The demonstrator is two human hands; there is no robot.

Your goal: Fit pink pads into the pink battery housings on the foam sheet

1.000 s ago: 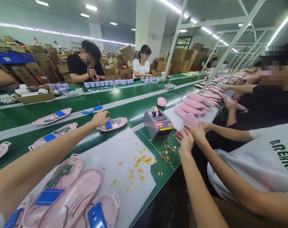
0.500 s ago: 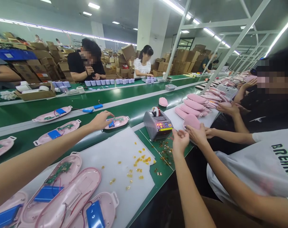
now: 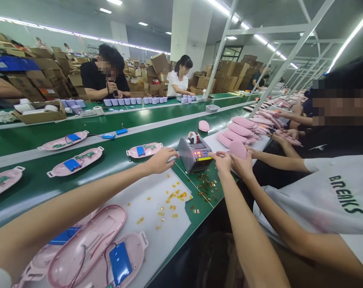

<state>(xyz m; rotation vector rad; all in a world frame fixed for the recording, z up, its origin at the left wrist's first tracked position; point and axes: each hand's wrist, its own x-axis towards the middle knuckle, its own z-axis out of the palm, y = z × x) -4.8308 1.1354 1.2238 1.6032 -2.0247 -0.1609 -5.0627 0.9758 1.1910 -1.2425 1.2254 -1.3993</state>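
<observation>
My left hand (image 3: 162, 160) hovers over the upper edge of the white sheet (image 3: 121, 200), left of the grey tape dispenser (image 3: 196, 154); its fingers are bent together, and what they hold, if anything, is too small to name. My right hand (image 3: 222, 162) is at the dispenser's front right corner, index finger stretched toward the lit button panel, apparently holding nothing. Behind my left hand a pink shell (image 3: 145, 150) with a blue battery lies on the green belt. More open pink shells (image 3: 90, 244) with wires and batteries overlap at the lower left.
Small amber tape pieces (image 3: 177, 196) are scattered on the sheet and green surface. A co-worker's hands hold a pink oval part (image 3: 238, 149) close to my right hand. Pink covers (image 3: 240, 129) are piled behind. More shells (image 3: 75, 162) lie on the belt (image 3: 115, 160).
My left hand has moved right and nearer, away from the pink shell on the belt toward the dispenser. My right hand has shifted left and up to the dispenser.
</observation>
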